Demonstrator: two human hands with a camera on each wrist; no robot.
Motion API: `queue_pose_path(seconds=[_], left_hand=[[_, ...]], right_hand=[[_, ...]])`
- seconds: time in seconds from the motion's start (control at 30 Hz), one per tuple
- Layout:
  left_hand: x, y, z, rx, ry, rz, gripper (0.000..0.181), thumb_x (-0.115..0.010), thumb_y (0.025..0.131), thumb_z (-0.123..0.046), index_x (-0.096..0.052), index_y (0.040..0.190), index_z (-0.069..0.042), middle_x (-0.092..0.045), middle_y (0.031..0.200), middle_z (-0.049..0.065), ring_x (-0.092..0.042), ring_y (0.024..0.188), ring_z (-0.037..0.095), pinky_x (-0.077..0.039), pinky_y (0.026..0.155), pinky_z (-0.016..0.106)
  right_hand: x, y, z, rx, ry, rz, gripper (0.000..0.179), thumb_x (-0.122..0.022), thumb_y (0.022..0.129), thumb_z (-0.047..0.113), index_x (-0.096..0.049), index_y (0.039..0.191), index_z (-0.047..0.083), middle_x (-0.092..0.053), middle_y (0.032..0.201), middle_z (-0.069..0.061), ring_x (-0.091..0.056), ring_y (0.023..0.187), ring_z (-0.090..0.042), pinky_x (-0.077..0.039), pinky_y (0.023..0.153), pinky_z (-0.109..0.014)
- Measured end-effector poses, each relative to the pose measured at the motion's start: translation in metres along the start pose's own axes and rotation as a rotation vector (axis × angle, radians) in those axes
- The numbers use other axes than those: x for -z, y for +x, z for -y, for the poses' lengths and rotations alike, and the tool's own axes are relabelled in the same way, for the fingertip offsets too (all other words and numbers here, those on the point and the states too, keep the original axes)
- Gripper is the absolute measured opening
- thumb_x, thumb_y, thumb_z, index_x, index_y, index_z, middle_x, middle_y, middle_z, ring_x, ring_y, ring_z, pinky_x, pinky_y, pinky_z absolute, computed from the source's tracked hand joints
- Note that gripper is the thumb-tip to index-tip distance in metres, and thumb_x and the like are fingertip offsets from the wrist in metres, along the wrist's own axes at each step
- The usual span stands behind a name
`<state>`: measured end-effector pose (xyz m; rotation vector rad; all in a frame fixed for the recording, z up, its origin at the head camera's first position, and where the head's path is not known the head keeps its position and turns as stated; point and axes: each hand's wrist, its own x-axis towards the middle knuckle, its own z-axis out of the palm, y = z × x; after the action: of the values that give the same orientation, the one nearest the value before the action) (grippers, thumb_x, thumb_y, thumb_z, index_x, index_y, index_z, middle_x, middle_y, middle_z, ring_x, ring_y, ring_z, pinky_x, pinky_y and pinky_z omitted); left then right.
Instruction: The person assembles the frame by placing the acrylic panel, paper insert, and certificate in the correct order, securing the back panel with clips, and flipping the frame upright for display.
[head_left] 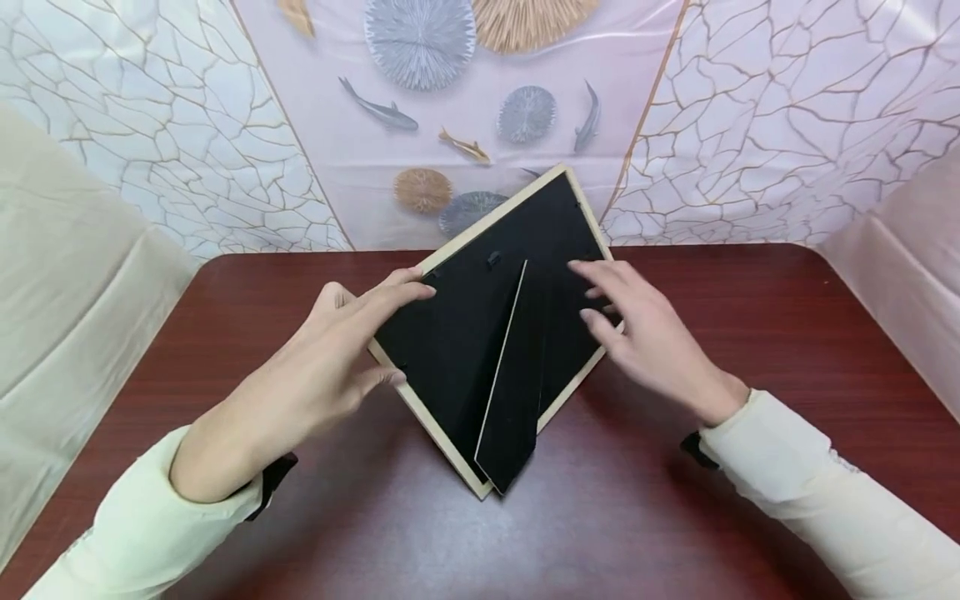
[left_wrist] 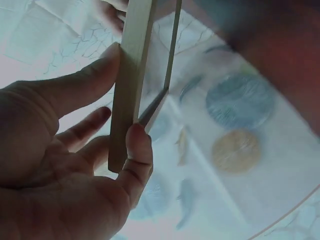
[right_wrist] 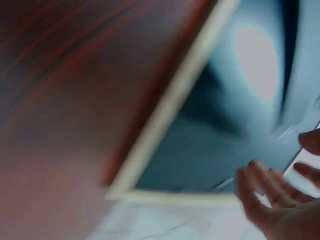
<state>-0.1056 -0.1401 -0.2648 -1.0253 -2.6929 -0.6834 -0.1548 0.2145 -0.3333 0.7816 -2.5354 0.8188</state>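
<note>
A picture frame, with a pale wood border and a black back facing me, is held tilted over the table. Its black easel stand sticks out from the back. My left hand grips the frame's left edge; in the left wrist view, thumb and fingers lie on opposite sides of the wooden border. Near the right edge, my right hand has its fingers spread and loosely bent in front of the black back. Whether its fingertips touch the frame, I cannot tell; the right wrist view is blurred there.
Below the frame lies a dark red-brown wooden table. A pale wall covering with fish and round leaf patterns rises behind the table's far edge. Light padded panels stand on both sides.
</note>
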Motion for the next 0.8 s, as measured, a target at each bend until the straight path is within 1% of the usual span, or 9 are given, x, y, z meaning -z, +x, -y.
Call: queue_pose_path(seconds=[0.07, 0.13, 0.2, 0.27, 0.33, 0.4, 0.5, 0.7, 0.8], left_hand=[[0.003, 0.004, -0.002, -0.031, 0.027, -0.013, 0.084, -0.083, 0.079, 0.011, -0.051, 0.150, -0.019, -0.045, 0.165, 0.003, -0.042, 0.093, 0.023, -0.040, 0.080, 0.032], [0.007, 0.007, -0.005, -0.050, 0.059, -0.018, 0.083, -0.080, 0.080, 0.014, -0.052, 0.150, -0.020, -0.044, 0.166, 0.001, -0.042, 0.094, 0.023, -0.042, 0.077, 0.032], [0.010, 0.009, -0.006, -0.070, 0.085, -0.022, 0.081, -0.076, 0.081, 0.016, -0.052, 0.149, -0.020, -0.043, 0.167, -0.001, -0.042, 0.094, 0.023, -0.044, 0.076, 0.033], [0.014, 0.009, -0.008, -0.087, 0.111, -0.020, 0.080, -0.073, 0.083, 0.018, -0.052, 0.150, -0.020, -0.040, 0.169, -0.005, -0.042, 0.096, 0.022, -0.047, 0.076, 0.032], [0.017, 0.009, -0.008, -0.113, 0.135, -0.023, 0.080, -0.073, 0.083, 0.018, -0.052, 0.150, -0.020, -0.038, 0.169, -0.007, -0.043, 0.099, 0.022, -0.049, 0.078, 0.032], [0.020, 0.010, -0.008, -0.136, 0.158, -0.023, 0.080, -0.073, 0.084, 0.017, -0.052, 0.151, -0.020, -0.037, 0.170, -0.008, -0.044, 0.101, 0.022, -0.050, 0.079, 0.032], [0.022, 0.011, -0.008, -0.159, 0.190, -0.015, 0.080, -0.072, 0.084, 0.018, -0.053, 0.152, -0.021, -0.037, 0.170, -0.009, -0.044, 0.103, 0.022, -0.051, 0.077, 0.031], [0.023, 0.010, -0.008, -0.208, 0.262, -0.015, 0.077, -0.061, 0.089, 0.023, -0.054, 0.152, -0.020, -0.038, 0.170, -0.006, -0.041, 0.103, 0.026, -0.049, 0.069, 0.031], [0.023, 0.011, -0.005, -0.238, 0.310, -0.022, 0.081, -0.057, 0.087, 0.028, -0.054, 0.152, -0.020, -0.039, 0.169, -0.004, -0.041, 0.103, 0.030, -0.049, 0.068, 0.033]], right_hand=[[-0.003, 0.002, 0.021, 0.138, -0.011, -0.010, 0.055, -0.066, 0.095, -0.004, -0.058, 0.148, 0.007, -0.061, 0.138, -0.012, -0.067, 0.113, -0.025, -0.057, 0.081, -0.038], [-0.006, 0.006, 0.036, 0.266, -0.033, 0.002, 0.053, -0.066, 0.093, -0.004, -0.061, 0.145, 0.008, -0.061, 0.139, -0.012, -0.066, 0.116, -0.025, -0.057, 0.083, -0.039], [-0.010, 0.009, 0.046, 0.349, -0.063, 0.023, 0.051, -0.067, 0.093, -0.003, -0.064, 0.142, 0.009, -0.062, 0.139, -0.013, -0.065, 0.119, -0.027, -0.056, 0.091, -0.043], [-0.015, 0.012, 0.051, 0.395, -0.101, 0.040, 0.049, -0.068, 0.092, -0.002, -0.066, 0.139, 0.009, -0.062, 0.138, -0.015, -0.068, 0.111, -0.029, -0.057, 0.086, -0.043], [-0.019, 0.013, 0.053, 0.413, -0.136, 0.063, 0.046, -0.070, 0.092, 0.001, -0.067, 0.137, 0.010, -0.061, 0.138, -0.016, -0.070, 0.097, -0.029, -0.058, 0.083, -0.043], [-0.023, 0.013, 0.054, 0.424, -0.172, 0.083, 0.043, -0.071, 0.093, 0.004, -0.068, 0.135, 0.011, -0.060, 0.137, -0.017, -0.068, 0.084, -0.027, -0.057, 0.076, -0.041], [-0.028, 0.013, 0.055, 0.437, -0.225, 0.103, 0.041, -0.071, 0.093, 0.007, -0.068, 0.134, 0.011, -0.059, 0.135, -0.018, -0.063, 0.075, -0.025, -0.054, 0.069, -0.039], [-0.029, 0.013, 0.059, 0.433, -0.313, 0.139, 0.035, -0.065, 0.097, 0.011, -0.070, 0.132, 0.013, -0.056, 0.133, -0.015, -0.061, 0.085, -0.024, -0.048, 0.068, -0.036], [-0.025, 0.010, 0.059, 0.418, -0.331, 0.153, 0.038, -0.064, 0.096, 0.010, -0.070, 0.133, 0.015, -0.056, 0.136, -0.015, -0.063, 0.094, -0.028, -0.048, 0.069, -0.038]])
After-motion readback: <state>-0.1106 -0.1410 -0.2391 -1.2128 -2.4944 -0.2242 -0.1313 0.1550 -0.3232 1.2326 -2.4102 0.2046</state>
